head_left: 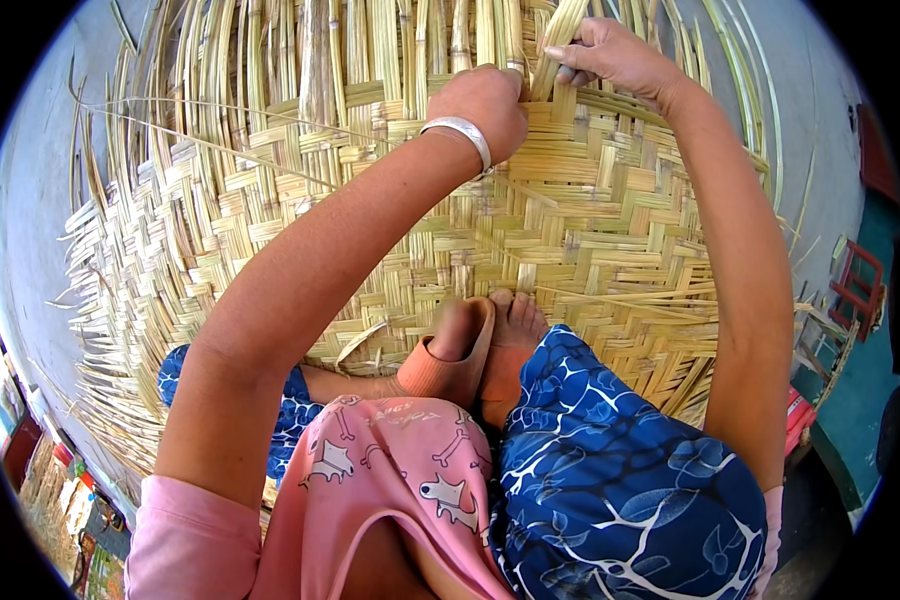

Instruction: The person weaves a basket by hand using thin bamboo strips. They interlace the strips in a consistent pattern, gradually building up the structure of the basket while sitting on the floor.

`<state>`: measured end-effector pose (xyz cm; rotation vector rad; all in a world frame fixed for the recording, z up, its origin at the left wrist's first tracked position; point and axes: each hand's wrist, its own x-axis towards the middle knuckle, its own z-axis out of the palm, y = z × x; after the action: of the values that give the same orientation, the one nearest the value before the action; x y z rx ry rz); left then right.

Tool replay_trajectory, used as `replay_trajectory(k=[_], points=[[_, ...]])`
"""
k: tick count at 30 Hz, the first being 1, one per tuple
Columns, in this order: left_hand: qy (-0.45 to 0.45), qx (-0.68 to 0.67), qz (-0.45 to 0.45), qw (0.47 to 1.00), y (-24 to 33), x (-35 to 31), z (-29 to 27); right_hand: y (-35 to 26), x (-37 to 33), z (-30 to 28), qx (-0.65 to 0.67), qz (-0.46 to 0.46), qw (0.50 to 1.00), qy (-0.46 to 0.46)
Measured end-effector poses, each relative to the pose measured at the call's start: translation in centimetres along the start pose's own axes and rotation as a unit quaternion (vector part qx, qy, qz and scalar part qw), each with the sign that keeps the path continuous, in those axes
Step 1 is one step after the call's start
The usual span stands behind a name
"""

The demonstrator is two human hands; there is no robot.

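A large mat (400, 270) woven from flat pale-yellow and green split-cane strips spreads in front of me. At its far part, my right hand (610, 62) pinches a wide cane strip (558, 48) between thumb and fingers; the strip stands up, tilted from the weave. My left hand (482, 108), with a silver bangle (460, 130) on the wrist, is closed in a fist just left of that strip, resting at the edge of the woven part. Its fingers are turned away, so what they grip is hidden. Beyond both hands run long unwoven strips (315, 55).
My feet (515, 318) are on the mat, with an orange-brown sandal (450, 370). A thin loose strip (210, 145) crosses the left side. Ragged strip ends stick out at the left edge. Grey floor (810, 130) surrounds the mat; a red-framed stool (857, 280) stands at right.
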<state>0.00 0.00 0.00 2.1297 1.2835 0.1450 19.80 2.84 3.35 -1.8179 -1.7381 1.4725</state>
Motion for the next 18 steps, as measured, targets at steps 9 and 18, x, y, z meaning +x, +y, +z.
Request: replay_trajectory(k=[9,18], points=[[-0.035,-0.027,-0.01,0.999,-0.1,0.4,-0.3,-0.6,0.5,1.6,-0.027,-0.008,1.0,-0.007],[0.031,-0.317,0.053,0.946,-0.7,7.0,-3.2,-1.1,0.1,2.7,-0.136,-0.026,0.99,0.033]])
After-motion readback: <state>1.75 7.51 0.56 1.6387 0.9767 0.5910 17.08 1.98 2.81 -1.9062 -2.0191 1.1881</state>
